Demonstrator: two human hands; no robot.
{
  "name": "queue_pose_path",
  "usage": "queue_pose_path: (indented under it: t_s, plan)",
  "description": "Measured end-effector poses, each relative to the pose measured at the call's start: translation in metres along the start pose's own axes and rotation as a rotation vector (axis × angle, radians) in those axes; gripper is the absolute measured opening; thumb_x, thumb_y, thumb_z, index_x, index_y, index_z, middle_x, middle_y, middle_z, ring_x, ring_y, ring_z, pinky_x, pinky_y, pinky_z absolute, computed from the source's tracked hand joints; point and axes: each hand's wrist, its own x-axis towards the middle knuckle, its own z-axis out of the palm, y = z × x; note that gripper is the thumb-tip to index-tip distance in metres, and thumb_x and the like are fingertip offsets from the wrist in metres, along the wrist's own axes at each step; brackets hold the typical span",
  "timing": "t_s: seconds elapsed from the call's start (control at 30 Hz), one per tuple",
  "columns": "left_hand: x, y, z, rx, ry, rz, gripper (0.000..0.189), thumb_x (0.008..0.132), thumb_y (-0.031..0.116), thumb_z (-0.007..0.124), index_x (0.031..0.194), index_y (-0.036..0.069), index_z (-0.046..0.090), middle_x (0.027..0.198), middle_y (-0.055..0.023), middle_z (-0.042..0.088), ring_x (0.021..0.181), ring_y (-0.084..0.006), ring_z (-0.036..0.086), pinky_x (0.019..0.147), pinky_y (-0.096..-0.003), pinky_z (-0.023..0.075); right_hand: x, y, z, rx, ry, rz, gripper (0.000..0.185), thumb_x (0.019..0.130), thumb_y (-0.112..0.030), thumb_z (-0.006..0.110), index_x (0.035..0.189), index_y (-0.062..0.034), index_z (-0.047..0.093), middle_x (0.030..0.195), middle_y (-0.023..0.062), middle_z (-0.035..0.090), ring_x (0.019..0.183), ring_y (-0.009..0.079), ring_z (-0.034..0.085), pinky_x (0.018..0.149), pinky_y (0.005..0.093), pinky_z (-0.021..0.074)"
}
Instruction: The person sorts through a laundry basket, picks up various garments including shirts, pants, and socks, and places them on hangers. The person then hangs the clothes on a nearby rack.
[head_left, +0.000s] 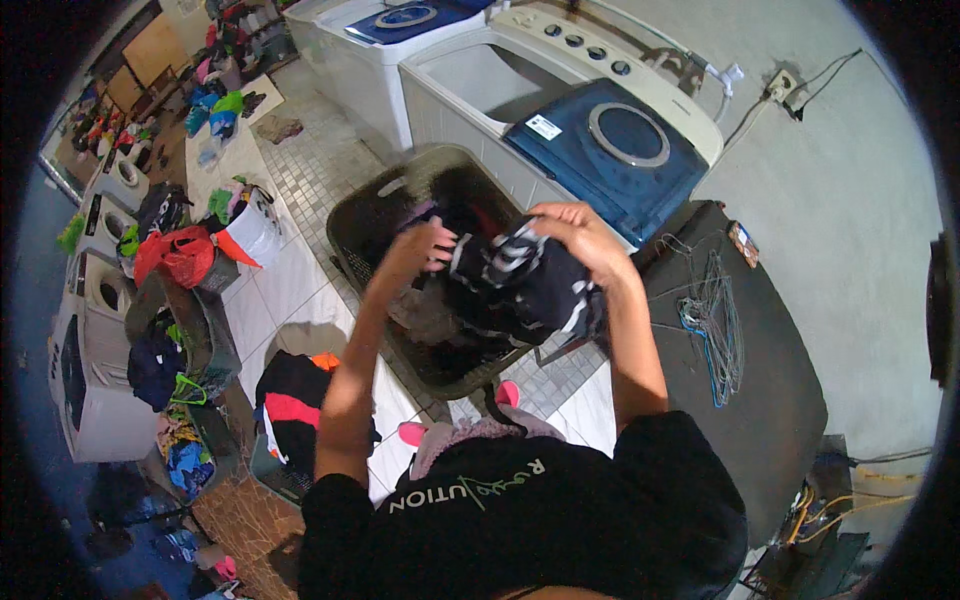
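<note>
Over a dark plastic laundry basket (442, 386), my right hand (577, 232) grips a black garment with white markings (525, 292). My left hand (431, 247) is at the garment's left edge, its fingers partly curled; whether they pinch the cloth is not plain. Below the garment, dark clothes and a greyish piece lie in the basket. Just behind the basket stands a twin-tub washing machine (487, 146) with its left tub uncovered and a blue lid (592, 157) over the right part.
A second washing machine (330, 75) stands at the back. Wire hangers (712, 330) lie on a dark surface at the right. On the left are a white bucket of clothes (259, 229), a basket heaped with clothes (281, 469), and several front-loading machines (112, 285).
</note>
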Motion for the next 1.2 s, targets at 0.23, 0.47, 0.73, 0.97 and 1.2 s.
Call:
queue_pose_path:
  t_s: [0.23,0.47,0.73,0.97,1.2]
  plan:
    - [0.013,-0.108,0.075,-0.233,-0.317,-0.472,0.036,0.088,0.025,0.048,0.119,0.006,0.051,0.113,-0.0082,0.054,0.101,-0.0218,0.054,0.085,-0.0340,0.0441,-0.056,0.028,0.051,-0.027,-0.353,-0.225,0.023,0.087,-0.008,0.056,0.106,0.0030,0.060,0.094,0.0085,0.066,0.087,0.0115,0.058,0.080,0.0266,0.0451]
    - [0.024,-0.027,0.061,0.650,0.196,0.622,0.034,0.084,0.021,0.050,0.111,0.002,0.055,0.102,-0.0113,0.058,0.097,-0.0242,0.055,0.087,-0.0338,0.0417,-0.088,0.059,0.040,0.245,-0.319,-0.323,0.031,0.091,-0.016,0.052,0.117,0.0005,0.055,0.100,0.0093,0.065,0.089,0.0109,0.058,0.080,0.0273,0.0454]
    - [0.114,-0.088,0.068,0.990,0.325,0.576,0.052,0.078,0.008,0.053,0.129,0.002,0.043,0.118,-0.0187,0.051,0.115,-0.0312,0.045,0.099,-0.0423,0.0329,-0.130,0.126,-0.035,0.415,-0.510,0.048,0.036,0.091,-0.017,0.054,0.124,-0.0023,0.051,0.107,0.0055,0.062,0.090,0.0068,0.053,0.071,0.0212,0.0448]
    - [0.078,-0.259,0.102,1.299,0.114,0.073,0.072,0.065,0.006,0.068,0.132,0.013,0.041,0.126,-0.0219,0.032,0.113,-0.0420,0.035,0.096,-0.0459,0.0343,-0.151,0.254,-0.170,-0.132,-0.168,0.586,0.028,0.085,-0.021,0.051,0.101,-0.0033,0.065,0.078,0.0091,0.067,0.065,0.0145,0.062,0.060,0.0290,0.0503]
    - [0.076,-0.237,0.133,1.216,0.338,0.111,0.056,0.066,0.005,0.067,0.118,0.004,0.046,0.128,-0.0216,0.032,0.118,-0.0402,0.033,0.100,-0.0454,0.0303,-0.072,0.341,-0.361,-1.024,0.893,0.425,0.029,0.077,-0.005,0.053,0.106,-0.0077,0.058,0.118,0.0145,0.052,0.110,0.0364,0.048,0.085,0.0448,0.0464]
